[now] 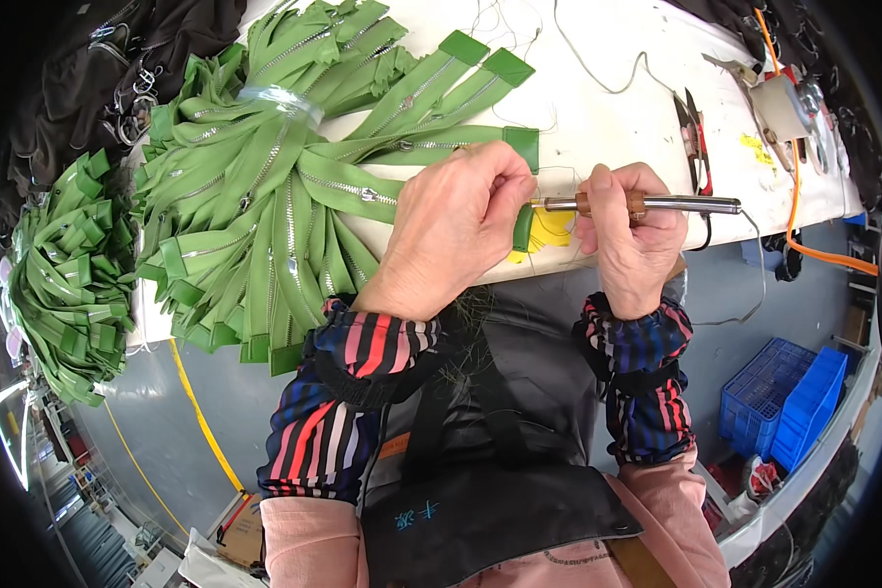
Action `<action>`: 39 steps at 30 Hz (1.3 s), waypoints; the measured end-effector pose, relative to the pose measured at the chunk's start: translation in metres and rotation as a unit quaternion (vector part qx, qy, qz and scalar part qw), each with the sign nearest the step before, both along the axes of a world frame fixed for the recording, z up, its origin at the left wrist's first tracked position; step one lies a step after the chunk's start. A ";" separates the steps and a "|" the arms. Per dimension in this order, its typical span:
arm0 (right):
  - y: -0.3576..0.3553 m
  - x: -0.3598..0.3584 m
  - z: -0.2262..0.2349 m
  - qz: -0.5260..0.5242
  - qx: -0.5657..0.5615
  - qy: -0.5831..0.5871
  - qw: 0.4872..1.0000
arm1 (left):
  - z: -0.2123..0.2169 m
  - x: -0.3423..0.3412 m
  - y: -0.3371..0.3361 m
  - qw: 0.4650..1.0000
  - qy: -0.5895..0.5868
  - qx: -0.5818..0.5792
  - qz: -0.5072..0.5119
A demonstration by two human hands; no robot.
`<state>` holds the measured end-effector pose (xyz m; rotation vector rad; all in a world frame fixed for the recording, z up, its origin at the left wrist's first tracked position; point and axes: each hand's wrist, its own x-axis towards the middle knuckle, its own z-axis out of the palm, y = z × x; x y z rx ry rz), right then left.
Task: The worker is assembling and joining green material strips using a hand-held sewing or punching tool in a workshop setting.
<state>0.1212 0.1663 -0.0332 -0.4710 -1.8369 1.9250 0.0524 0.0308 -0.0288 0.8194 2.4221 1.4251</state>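
My left hand pinches the end of a green zipper near its dark green tab, over the front edge of the table. In my right hand is a soldering-iron-like pen with a metal barrel and a brown grip. It lies level, its thin tip beside the green tab at my left fingertips; whether they touch I cannot tell. A big bundle of green zippers with metal teeth fans out to the left, bound by a clear band. Under the tab shows a yellow patch.
Another pile of green zippers hangs at the far left. Red-handled cutters and an orange cable are on the right of the white table. Loose threads lie about. Blue crates stand on the floor, lower right.
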 end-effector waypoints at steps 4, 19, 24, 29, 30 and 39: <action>0.001 0.000 0.000 0.001 0.010 0.002 1.000 | 0.001 0.000 0.001 1.000 -0.003 0.000 0.000; 0.000 0.001 0.000 -0.007 -0.005 0.015 1.000 | -0.002 -0.002 -0.001 1.000 0.023 0.011 0.007; 0.006 0.002 0.000 -0.073 -0.086 0.055 0.992 | -0.001 0.001 -0.004 0.998 -0.037 0.052 0.028; 0.008 -0.001 0.001 -0.105 -0.142 0.119 0.977 | 0.032 0.030 -0.027 0.981 0.090 -0.034 -0.171; 0.006 -0.001 0.001 -0.109 -0.145 0.112 0.977 | 0.039 0.039 -0.033 0.961 0.092 -0.065 -0.252; 0.009 -0.002 0.000 -0.081 -0.159 0.121 0.976 | 0.030 0.007 -0.045 0.916 0.293 -0.274 -0.033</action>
